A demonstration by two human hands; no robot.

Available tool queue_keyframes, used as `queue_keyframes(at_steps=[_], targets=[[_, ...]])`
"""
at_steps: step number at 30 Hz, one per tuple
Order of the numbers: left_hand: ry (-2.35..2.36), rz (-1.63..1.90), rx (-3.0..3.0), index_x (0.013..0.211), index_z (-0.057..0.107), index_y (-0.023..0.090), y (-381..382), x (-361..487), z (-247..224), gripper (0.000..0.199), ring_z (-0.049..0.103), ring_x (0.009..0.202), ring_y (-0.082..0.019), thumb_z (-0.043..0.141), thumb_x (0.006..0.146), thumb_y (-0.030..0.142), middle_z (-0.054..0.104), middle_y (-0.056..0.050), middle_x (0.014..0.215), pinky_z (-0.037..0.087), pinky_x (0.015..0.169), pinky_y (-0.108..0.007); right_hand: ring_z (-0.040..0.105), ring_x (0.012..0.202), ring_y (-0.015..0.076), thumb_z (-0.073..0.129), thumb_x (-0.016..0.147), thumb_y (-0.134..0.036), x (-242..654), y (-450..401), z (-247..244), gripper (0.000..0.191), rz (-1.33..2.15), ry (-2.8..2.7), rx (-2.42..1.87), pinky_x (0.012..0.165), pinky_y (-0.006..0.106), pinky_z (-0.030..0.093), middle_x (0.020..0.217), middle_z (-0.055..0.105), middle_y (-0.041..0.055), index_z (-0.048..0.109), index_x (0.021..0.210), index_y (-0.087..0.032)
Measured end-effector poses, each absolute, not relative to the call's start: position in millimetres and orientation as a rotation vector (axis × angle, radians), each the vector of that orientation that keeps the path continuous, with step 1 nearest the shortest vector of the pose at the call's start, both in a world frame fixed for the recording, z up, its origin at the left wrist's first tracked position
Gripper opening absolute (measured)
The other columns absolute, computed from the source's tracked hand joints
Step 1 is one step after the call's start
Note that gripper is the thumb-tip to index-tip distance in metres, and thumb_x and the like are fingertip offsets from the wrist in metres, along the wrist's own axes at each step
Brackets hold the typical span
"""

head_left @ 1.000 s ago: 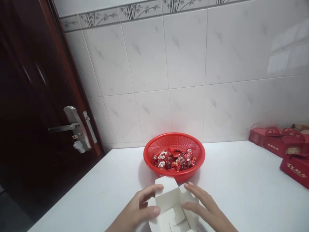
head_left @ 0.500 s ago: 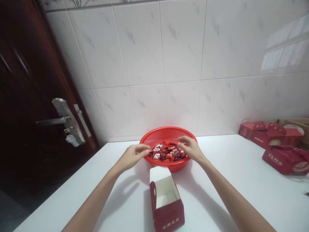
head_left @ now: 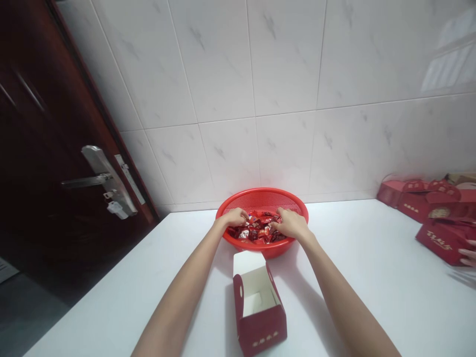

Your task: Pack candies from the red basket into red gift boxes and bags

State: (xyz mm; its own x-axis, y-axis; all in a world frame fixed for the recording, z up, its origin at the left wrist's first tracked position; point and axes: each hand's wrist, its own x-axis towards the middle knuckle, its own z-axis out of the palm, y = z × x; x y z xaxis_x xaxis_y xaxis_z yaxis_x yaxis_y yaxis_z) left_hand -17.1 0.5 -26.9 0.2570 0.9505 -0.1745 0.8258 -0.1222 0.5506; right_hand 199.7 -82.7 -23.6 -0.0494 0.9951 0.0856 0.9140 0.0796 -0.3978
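A red plastic colander (head_left: 267,196) stands against the wall with a pile of wrapped candies (head_left: 256,233) in it, mostly red and dark red. My left hand (head_left: 235,217) reaches over its left rim, fingers bent and slightly apart beside the candies. From the right, my right hand (head_left: 292,224) comes over the rim with thumb and forefinger apart, at the candies. No candy is visible lifted in either hand. In front of the colander a dark red carton (head_left: 262,329) stands with its top open and a white flap raised; its white inside shows no candies.
On the right of the white table (head_left: 364,248) lie several red cartons (head_left: 412,203). Another person's hand (head_left: 469,253) touches the nearest red carton (head_left: 441,240). A tiled wall (head_left: 223,158) rises behind, and a dark wooden door (head_left: 44,148) with a metal handle is at left.
Both my hands have moved further into the colander, the left one inward over the rim. Another person's hand has appeared at the right carton. The view has tilted down a little.
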Motion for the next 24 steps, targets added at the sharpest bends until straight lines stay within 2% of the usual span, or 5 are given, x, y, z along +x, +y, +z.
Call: queue_keyframes(at_steps=[6, 9, 14, 19, 24], targets=[[1.553, 0.272, 1.918, 0.072, 0.073, 0.019, -2, -18, -26, 0.016, 0.068, 0.068, -0.020, 0.070, 0.057, 0.013, 0.070, 0.000, 0.062, 0.048, 0.057, -0.025, 0.066, 0.110, 0.0352, 0.058, 0.092, -0.038, 198, -82, -23, 0.032, 0.330, -2.104, -1.909, 0.084, 0.040, 0.048, 0.116, 0.071, 0.0187, 0.063, 0.114, -0.016], [1.459, 0.324, 1.902, 0.084, 0.076, 0.017, -9, -16, -20, 0.022, 0.068, 0.070, -0.020, 0.072, 0.062, 0.019, 0.074, -0.002, 0.071, 0.051, 0.060, -0.027, 0.067, 0.109, 0.0348, 0.057, 0.093, -0.038, 197, -83, -23, 0.031, 0.338, -2.112, -1.899, 0.084, 0.040, 0.048, 0.116, 0.070, 0.0194, 0.064, 0.113, -0.016], [1.126, 0.734, 1.851, 0.094, 0.077, 0.015, -16, -21, -15, 0.033, 0.069, 0.090, -0.022, 0.078, 0.068, 0.035, 0.077, -0.008, 0.097, 0.054, 0.082, -0.032, 0.067, 0.110, 0.0303, 0.061, 0.090, -0.042, 200, -82, -21, 0.034, 0.458, -2.052, -1.817, 0.084, 0.037, 0.049, 0.118, 0.073, 0.0113, 0.065, 0.117, -0.022], [1.002, 0.802, 1.746, 0.097, 0.076, 0.016, -19, -28, -19, 0.044, 0.070, 0.085, -0.021, 0.087, 0.062, 0.041, 0.077, -0.006, 0.087, 0.055, 0.083, -0.034, 0.070, 0.098, 0.0236, 0.067, 0.087, -0.036, 196, -77, -26, 0.029, 0.858, -1.753, -1.471, 0.081, 0.032, 0.051, 0.109, 0.075, 0.0094, 0.068, 0.111, -0.019], [0.941, 0.883, 1.689, 0.100, 0.072, 0.016, -23, -28, -20, 0.045, 0.071, 0.081, -0.019, 0.087, 0.065, 0.040, 0.076, -0.004, 0.082, 0.056, 0.081, -0.032, 0.070, 0.090, 0.0224, 0.072, 0.082, -0.026, 184, -72, -36, 0.022, 1.018, -1.738, -1.261, 0.077, 0.032, 0.052, 0.098, 0.076, 0.0090, 0.070, 0.102, -0.016]])
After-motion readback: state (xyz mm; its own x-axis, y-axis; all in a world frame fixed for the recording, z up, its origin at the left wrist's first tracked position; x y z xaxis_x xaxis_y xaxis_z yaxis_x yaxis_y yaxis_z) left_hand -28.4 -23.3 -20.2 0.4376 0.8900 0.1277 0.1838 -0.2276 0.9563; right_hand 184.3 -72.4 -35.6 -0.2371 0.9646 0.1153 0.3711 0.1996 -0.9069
